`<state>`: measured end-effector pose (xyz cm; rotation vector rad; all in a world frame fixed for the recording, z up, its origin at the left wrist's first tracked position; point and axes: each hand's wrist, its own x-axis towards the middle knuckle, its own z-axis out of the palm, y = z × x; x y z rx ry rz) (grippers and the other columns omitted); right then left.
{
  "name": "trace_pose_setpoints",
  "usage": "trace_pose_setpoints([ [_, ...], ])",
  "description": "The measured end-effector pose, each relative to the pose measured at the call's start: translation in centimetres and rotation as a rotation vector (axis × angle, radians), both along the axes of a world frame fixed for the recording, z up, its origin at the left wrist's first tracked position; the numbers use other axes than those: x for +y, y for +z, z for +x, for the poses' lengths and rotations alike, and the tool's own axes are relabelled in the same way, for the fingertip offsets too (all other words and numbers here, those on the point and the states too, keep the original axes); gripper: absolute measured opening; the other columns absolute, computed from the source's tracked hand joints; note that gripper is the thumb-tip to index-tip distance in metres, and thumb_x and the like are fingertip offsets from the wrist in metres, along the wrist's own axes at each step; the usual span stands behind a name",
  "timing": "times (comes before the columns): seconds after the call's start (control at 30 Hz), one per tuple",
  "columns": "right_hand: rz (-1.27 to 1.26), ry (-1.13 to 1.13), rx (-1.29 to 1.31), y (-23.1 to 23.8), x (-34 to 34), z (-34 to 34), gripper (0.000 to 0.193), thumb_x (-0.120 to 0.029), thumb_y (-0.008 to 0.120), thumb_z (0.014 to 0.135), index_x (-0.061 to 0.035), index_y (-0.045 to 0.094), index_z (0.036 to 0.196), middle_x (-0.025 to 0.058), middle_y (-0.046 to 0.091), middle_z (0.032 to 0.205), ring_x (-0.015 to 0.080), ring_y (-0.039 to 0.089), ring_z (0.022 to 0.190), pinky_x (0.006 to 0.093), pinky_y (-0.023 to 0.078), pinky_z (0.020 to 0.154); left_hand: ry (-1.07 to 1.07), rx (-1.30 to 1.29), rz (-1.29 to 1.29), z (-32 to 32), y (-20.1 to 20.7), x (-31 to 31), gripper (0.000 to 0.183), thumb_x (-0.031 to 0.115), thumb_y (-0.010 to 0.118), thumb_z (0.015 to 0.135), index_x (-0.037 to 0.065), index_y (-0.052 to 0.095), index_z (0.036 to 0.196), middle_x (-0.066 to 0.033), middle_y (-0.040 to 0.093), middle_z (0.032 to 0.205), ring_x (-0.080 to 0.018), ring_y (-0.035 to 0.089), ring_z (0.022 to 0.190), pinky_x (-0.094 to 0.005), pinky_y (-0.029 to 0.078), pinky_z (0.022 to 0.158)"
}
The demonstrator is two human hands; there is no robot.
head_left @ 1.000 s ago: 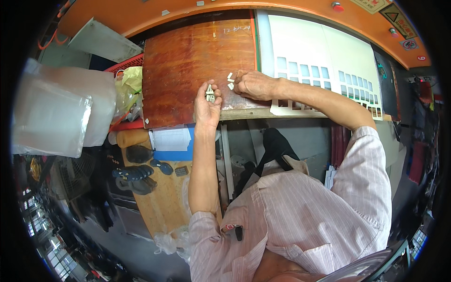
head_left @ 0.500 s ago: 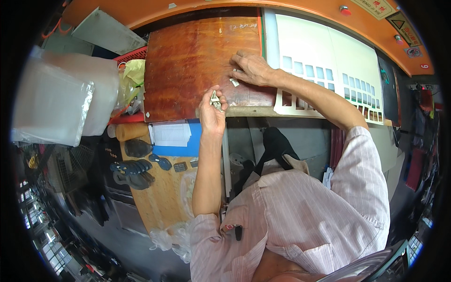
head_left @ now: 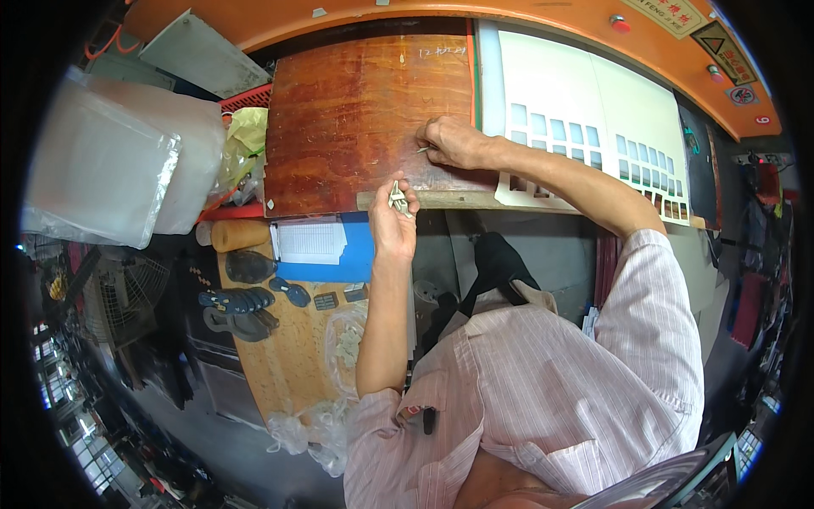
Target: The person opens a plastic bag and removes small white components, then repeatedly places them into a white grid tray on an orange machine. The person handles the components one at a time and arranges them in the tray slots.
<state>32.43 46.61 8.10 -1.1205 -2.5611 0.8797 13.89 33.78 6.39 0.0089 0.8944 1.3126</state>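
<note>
My left hand is just over the near edge of the brown wooden board, palm up, fingers curled round several small pale cut pieces. Above the board's right part, my right hand is closed, thumb and fingers pinching a small pale piece whose edge shows at the fingertips. To the right lies a cream sheet with rows of rectangular cut-out windows; my right forearm passes over its lower part.
An orange machine frame with red buttons runs along the back. Clear plastic-wrapped bundles stand at left by a red basket. Below are a wooden bench, a blue folder with papers and dark slippers.
My right hand has come slightly nearer and its fingers have closed on a small pale piece that was on the board. My left hand has shifted slightly nearer and to the right.
</note>
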Motion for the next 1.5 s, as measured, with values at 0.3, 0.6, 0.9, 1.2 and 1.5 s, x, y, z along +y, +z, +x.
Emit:
trace_pose_setpoints([
  [0.3,0.026,0.039,0.363,4.5,-6.5,-3.2,0.016,-0.004,0.076,0.082,0.0024,0.074,0.097,0.0207,0.074,0.094,0.0321,0.074,0.083,0.0415,0.06,0.072,0.136,-0.116,0.079,0.2,-0.2,-1.9,0.028,0.025,0.051,0.109,0.004,0.065,0.12,-0.006,0.07,0.111,-0.0181,0.067,0.104,-0.0346,0.055,0.094],
  [0.6,0.111,0.329,0.41,1.9,-16.2,-8.3,0.022,-0.004,0.072,0.081,0.0012,0.072,0.103,0.0158,0.071,0.104,0.0354,0.07,0.1,0.0443,0.059,0.088,0.326,-0.319,0.071,-2.9,-5.5,-11.2,0.027,0.024,0.059,0.103,0.003,0.07,0.115,-0.0089,0.072,0.106,-0.0221,0.069,0.103,-0.0363,0.056,0.096],
  [0.9,-0.626,0.098,0.148,-8.4,-24.9,-14.0,0.014,-0.006,0.069,0.097,0.007,0.071,0.1,0.009,0.066,0.09,0.0114,0.06,0.074,0.0288,0.052,0.067,0.687,0.505,-0.457,-11.4,-11.4,-28.8,0.021,0.021,0.062,0.104,0.004,0.074,0.101,-0.0027,0.069,0.097,-0.0102,0.065,0.077,-0.0245,0.051,0.059],
  [1.2,-0.87,-0.035,-0.164,-18.3,-29.6,-24.0,0.059,-0.05,0.073,0.095,0.0082,0.072,0.106,0.0135,0.072,0.089,0.0232,0.068,0.081,0.0404,0.053,0.076,0.184,1.83,-0.397,-15.1,-13.3,-38.8,0.031,0.009,0.063,0.095,0.001,0.071,0.124,-0.0233,0.065,0.131,-0.0401,0.06,0.124,-0.0478,0.044,0.11],
  [1.5,-1.145,-0.15,0.1,-19.5,-31.0,-25.4,0.023,-0.014,0.082,0.085,0.0049,0.078,0.097,0.0062,0.073,0.083,0.0138,0.063,0.068,0.0331,0.051,0.062,0.656,1.049,-1.079,-12.6,-19.6,-46.5,0.053,0.016,0.077,0.086,-0.009,0.058,0.129,-0.0287,0.062,0.128,-0.037,0.061,0.119,-0.044,0.048,0.1],
])
